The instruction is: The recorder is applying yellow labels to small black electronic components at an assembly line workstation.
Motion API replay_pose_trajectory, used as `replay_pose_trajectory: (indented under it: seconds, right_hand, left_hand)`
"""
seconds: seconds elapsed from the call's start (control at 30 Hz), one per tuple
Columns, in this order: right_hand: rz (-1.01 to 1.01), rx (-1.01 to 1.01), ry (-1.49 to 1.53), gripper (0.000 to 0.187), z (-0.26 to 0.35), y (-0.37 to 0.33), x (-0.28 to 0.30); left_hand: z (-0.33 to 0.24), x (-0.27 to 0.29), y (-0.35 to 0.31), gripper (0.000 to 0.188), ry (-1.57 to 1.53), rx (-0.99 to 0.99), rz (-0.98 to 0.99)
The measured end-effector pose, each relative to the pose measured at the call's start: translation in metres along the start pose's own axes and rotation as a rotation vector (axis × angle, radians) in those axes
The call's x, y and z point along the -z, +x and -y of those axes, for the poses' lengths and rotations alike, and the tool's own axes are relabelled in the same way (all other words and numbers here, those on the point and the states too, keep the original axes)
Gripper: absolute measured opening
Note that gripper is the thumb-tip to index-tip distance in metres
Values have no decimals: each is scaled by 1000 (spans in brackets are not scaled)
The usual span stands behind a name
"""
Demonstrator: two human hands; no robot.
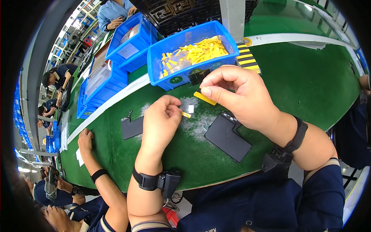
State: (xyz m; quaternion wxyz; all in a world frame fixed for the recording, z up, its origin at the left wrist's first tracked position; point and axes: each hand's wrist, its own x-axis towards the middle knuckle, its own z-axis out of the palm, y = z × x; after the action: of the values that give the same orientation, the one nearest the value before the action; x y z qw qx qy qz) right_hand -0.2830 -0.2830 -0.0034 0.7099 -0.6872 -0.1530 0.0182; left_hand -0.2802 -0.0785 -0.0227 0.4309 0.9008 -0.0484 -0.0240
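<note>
My right hand (235,94) pinches a yellow strip (205,98) between thumb and fingers, above the green table. My left hand (161,118) is curled just left of it, its fingertips holding a small yellow piece (186,115). A flat black rectangular part (227,137) lies on the mat under my right wrist. A second black flat part (132,127) lies to the left of my left hand. Both wrists wear black straps.
A blue bin (192,54) of several yellow strips stands just behind my hands, with more blue bins (129,40) at its left. A co-worker's hand (85,140) rests on the table edge at left. Other people sit along the line. The green table's (309,77) right side is open.
</note>
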Motion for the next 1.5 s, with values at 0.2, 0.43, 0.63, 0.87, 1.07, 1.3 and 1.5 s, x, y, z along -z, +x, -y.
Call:
replay_pose_trajectory:
  seconds: [0.2,0.43,0.63,0.87,1.07,1.3,1.5]
  right_hand:
    - [-61,217,-144,8,-2,-2,1]
    - [-105,365,-263,7,-2,-1,0]
    - [-141,494,-343,8,-5,1,2]
    - [-119,496,-389,8,-4,1,2]
    - [-120,333,-267,9,4,-5,0]
    - [0,252,-285,10,5,-3,4]
    - [-65,173,-235,10,4,-1,5]
  left_hand:
    - [-18,-11,-10,27,559,-479,-221]
    - [-69,-42,-53,65,597,-410,231]
    - [-59,-44,-46,74,499,-395,149]
    - [-67,-46,-56,80,625,-406,221]
    - [-34,-31,-36,35,-423,-29,203]
    - [-34,-19,-28,21,-822,-78,71]
    - [-36,-22,-29,23,-823,-52,129]
